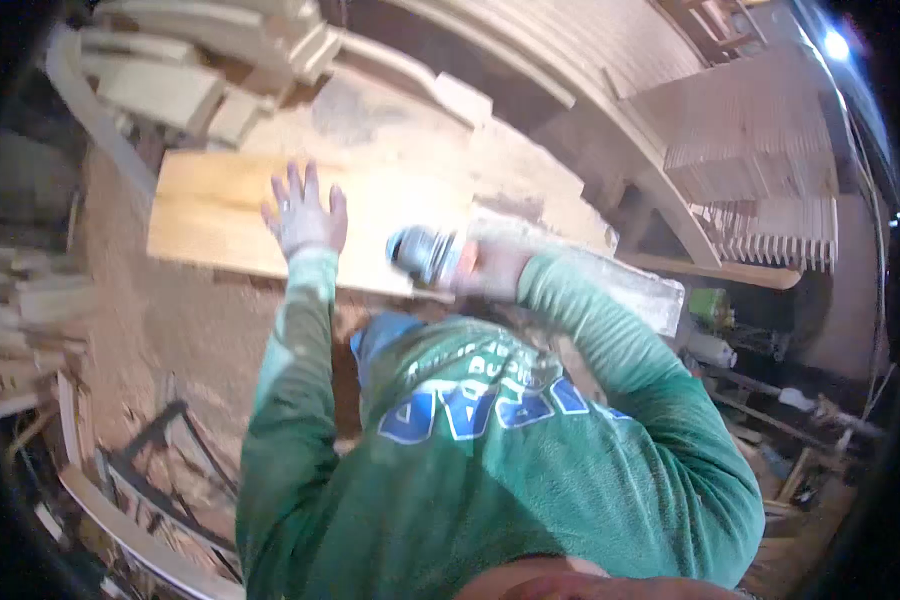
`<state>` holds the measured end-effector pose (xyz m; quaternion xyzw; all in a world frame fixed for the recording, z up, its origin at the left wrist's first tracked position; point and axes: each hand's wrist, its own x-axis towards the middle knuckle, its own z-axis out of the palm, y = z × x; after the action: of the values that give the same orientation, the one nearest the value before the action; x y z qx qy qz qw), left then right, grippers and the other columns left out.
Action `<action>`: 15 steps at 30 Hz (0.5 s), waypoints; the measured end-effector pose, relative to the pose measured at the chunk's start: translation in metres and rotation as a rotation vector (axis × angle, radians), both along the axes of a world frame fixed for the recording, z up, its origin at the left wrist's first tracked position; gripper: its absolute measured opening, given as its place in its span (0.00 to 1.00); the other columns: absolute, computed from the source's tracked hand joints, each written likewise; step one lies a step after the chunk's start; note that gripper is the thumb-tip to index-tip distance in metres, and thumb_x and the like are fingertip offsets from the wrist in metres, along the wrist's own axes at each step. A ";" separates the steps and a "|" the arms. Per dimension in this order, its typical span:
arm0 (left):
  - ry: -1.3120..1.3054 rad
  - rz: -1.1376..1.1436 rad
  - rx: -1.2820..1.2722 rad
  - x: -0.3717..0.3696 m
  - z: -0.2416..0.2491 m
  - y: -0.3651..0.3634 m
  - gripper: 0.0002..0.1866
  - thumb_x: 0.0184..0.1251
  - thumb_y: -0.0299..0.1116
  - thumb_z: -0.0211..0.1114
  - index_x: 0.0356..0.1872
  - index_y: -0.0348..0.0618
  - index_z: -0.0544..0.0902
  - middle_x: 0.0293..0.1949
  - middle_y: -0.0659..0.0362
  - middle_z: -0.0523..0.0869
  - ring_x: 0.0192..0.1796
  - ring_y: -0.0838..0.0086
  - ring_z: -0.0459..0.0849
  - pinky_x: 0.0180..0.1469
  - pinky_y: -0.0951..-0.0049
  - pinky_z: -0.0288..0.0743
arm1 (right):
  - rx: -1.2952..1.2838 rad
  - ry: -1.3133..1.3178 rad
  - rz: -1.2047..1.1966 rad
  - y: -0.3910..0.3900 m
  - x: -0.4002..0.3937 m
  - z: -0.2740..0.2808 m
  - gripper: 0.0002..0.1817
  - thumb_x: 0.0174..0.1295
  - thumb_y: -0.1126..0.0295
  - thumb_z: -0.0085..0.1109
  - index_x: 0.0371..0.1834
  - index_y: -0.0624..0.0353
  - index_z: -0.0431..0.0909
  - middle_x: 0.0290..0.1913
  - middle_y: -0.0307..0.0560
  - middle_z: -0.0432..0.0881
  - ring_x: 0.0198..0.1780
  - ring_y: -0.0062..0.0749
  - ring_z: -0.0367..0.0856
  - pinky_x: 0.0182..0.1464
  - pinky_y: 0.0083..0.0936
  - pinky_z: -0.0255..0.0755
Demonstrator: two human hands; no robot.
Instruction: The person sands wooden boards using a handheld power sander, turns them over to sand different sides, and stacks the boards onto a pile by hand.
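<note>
A pale wooden board (210, 205) lies across the work surface in front of me. My left hand (308, 218) is flat on the board with its fingers spread, a ring on one finger. My right hand (497, 268), blurred by motion, is wrapped round a handheld power sander (425, 255) with a dark round head and an orange part. The sander is at the board's near edge, right of my left hand; its underside is hidden. Bright light washes out the board's middle.
A long whitish block (630, 285) lies to the right of the board. Cut wooden pieces (160, 90) are stacked at the back left. Stacked slatted panels (755, 130) stand at the right behind a curved wooden piece (685, 215). Sawdust (190, 320) covers the ground at left.
</note>
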<state>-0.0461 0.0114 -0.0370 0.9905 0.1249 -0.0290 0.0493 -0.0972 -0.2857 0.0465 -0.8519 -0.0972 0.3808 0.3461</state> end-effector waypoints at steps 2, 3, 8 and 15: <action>0.018 0.000 -0.003 0.000 0.005 -0.002 0.35 0.79 0.59 0.46 0.82 0.62 0.60 0.85 0.60 0.52 0.86 0.56 0.48 0.82 0.39 0.37 | 0.102 0.020 0.069 0.017 -0.014 0.014 0.38 0.54 0.30 0.65 0.53 0.52 0.88 0.48 0.56 0.90 0.52 0.52 0.88 0.59 0.43 0.77; 0.016 0.003 -0.005 -0.001 0.008 -0.003 0.35 0.79 0.58 0.45 0.83 0.61 0.59 0.85 0.60 0.52 0.86 0.56 0.48 0.82 0.39 0.37 | 0.012 0.046 0.091 0.017 -0.003 0.021 0.41 0.52 0.27 0.64 0.54 0.53 0.87 0.49 0.58 0.89 0.54 0.53 0.87 0.61 0.43 0.76; 0.013 -0.163 0.014 -0.011 0.009 -0.015 0.36 0.80 0.56 0.45 0.83 0.55 0.57 0.86 0.56 0.50 0.86 0.52 0.46 0.82 0.39 0.34 | -0.132 -0.016 -0.048 -0.027 0.040 0.024 0.50 0.48 0.21 0.61 0.50 0.62 0.88 0.47 0.62 0.89 0.52 0.54 0.88 0.59 0.42 0.77; 0.358 -0.908 -0.633 -0.138 -0.046 -0.088 0.37 0.73 0.54 0.54 0.82 0.63 0.59 0.84 0.56 0.55 0.85 0.53 0.52 0.80 0.35 0.43 | -0.058 -0.087 -0.499 -0.130 0.026 0.024 0.39 0.47 0.36 0.74 0.53 0.58 0.87 0.50 0.56 0.89 0.52 0.44 0.87 0.59 0.36 0.78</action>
<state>-0.1845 -0.0763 -0.0834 0.8615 -0.3208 -0.2503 0.3038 -0.0712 -0.4158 0.0700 -0.8747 0.1124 0.2492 0.4002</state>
